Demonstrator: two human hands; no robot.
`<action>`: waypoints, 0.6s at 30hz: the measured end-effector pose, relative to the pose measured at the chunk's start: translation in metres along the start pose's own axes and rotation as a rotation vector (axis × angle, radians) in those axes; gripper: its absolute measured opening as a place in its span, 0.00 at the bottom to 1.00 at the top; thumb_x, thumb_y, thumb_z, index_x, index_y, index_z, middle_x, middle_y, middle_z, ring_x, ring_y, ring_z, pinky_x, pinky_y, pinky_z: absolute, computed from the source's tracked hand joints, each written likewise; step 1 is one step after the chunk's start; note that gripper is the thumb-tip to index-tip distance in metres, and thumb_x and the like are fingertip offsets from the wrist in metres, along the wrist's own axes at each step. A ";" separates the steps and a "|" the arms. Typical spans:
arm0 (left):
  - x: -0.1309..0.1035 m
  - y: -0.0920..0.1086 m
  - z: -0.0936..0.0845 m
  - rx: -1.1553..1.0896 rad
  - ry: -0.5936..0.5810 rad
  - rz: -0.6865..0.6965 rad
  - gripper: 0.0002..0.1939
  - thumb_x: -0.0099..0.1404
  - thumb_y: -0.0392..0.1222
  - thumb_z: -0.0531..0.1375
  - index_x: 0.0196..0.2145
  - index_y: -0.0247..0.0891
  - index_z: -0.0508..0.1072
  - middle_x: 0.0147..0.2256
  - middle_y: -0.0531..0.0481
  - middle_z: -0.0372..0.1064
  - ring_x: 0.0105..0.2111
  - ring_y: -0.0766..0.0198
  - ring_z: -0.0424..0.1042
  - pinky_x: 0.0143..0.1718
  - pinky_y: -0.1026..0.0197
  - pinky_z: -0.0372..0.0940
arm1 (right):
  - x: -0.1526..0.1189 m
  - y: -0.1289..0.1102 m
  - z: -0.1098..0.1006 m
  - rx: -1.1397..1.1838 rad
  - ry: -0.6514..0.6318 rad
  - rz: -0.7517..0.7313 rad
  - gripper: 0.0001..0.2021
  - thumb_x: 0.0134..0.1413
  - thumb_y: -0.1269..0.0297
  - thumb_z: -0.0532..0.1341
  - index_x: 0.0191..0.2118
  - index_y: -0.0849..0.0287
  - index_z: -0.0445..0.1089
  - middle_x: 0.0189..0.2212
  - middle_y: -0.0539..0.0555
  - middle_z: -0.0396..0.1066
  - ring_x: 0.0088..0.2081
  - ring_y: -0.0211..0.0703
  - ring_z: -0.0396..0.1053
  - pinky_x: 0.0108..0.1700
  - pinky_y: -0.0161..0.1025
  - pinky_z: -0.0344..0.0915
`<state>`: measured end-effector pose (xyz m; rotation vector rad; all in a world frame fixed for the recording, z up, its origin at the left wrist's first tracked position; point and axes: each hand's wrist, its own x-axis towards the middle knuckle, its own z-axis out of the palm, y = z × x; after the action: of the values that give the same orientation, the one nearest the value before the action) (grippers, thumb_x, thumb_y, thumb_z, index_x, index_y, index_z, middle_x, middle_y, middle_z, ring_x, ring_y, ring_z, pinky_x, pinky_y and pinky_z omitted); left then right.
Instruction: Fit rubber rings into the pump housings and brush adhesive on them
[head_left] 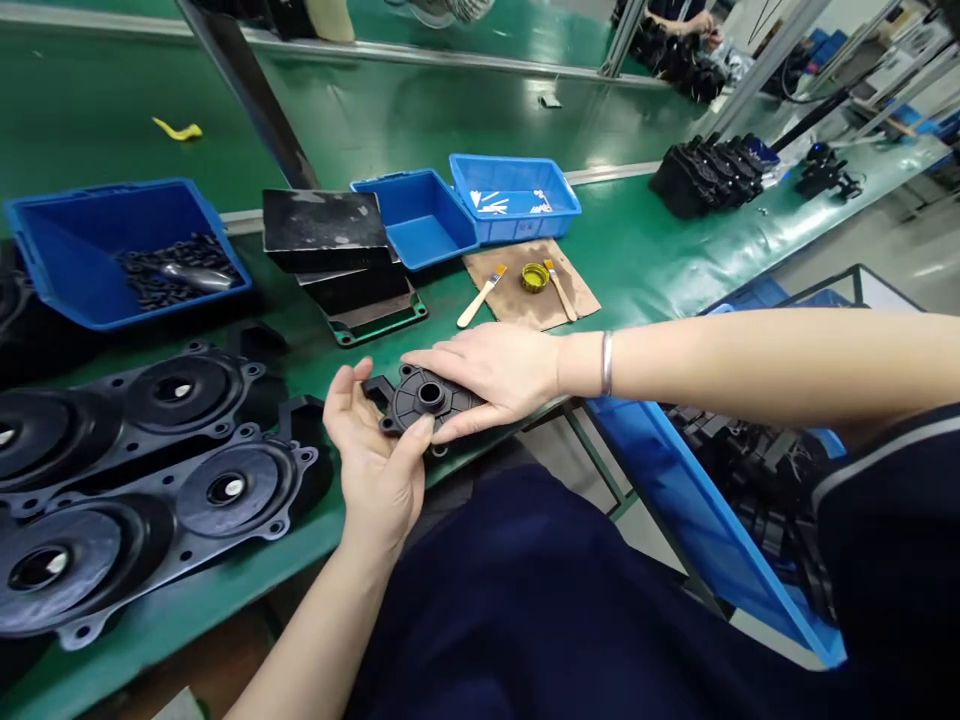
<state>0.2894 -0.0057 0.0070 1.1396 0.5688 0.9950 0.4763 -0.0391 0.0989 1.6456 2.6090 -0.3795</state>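
Between my two hands, over the near edge of the green bench, is a black plastic housing (431, 395) with a round collar and hole in its middle. My left hand (379, 460) grips its left end, thumb on the upper face. Over its right end lies my right hand (499, 375), thumb along the near side and fingers along the far side. The underside of the part is hidden. To the left, larger black housings (232, 490) with round raised discs and holes lie in rows on the bench.
Beyond my hands, two brushes (484, 295) and a small yellow pot (535, 278) rest on brown cardboard (517, 310). Blue bins (427, 225) and black blocks (326, 225) stand behind. A large blue crate (697, 530) of black parts is at lower right. Another person's hands (701, 25) show far off.
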 end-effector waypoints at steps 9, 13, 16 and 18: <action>0.002 -0.002 -0.010 0.185 -0.018 -0.009 0.44 0.56 0.57 0.73 0.62 0.52 0.56 0.70 0.45 0.48 0.74 0.52 0.40 0.74 0.40 0.39 | 0.008 -0.018 0.005 -0.124 -0.019 0.174 0.37 0.47 0.59 0.72 0.58 0.68 0.57 0.46 0.63 0.72 0.46 0.62 0.72 0.45 0.53 0.69; -0.005 0.001 -0.012 0.282 0.011 0.017 0.35 0.64 0.58 0.67 0.62 0.51 0.56 0.69 0.42 0.50 0.74 0.50 0.42 0.73 0.36 0.37 | -0.004 -0.020 -0.003 -0.107 0.032 0.134 0.36 0.47 0.57 0.72 0.57 0.66 0.59 0.44 0.63 0.73 0.44 0.61 0.73 0.41 0.52 0.70; -0.010 -0.004 -0.023 0.281 0.015 0.062 0.36 0.59 0.52 0.71 0.60 0.52 0.58 0.65 0.40 0.54 0.72 0.36 0.45 0.67 0.18 0.36 | -0.036 -0.006 -0.025 -0.064 0.115 0.142 0.37 0.47 0.56 0.72 0.58 0.66 0.58 0.44 0.62 0.74 0.43 0.58 0.74 0.40 0.49 0.70; -0.012 -0.012 -0.033 0.363 -0.050 0.037 0.39 0.54 0.45 0.74 0.58 0.53 0.61 0.62 0.40 0.58 0.69 0.31 0.53 0.62 0.15 0.49 | -0.068 0.014 -0.043 -0.031 0.220 0.251 0.35 0.46 0.57 0.71 0.56 0.65 0.59 0.45 0.62 0.74 0.43 0.56 0.73 0.41 0.47 0.70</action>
<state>0.2617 -0.0015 -0.0171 1.4966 0.7093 0.9133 0.5231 -0.0844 0.1483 2.0803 2.4866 -0.1536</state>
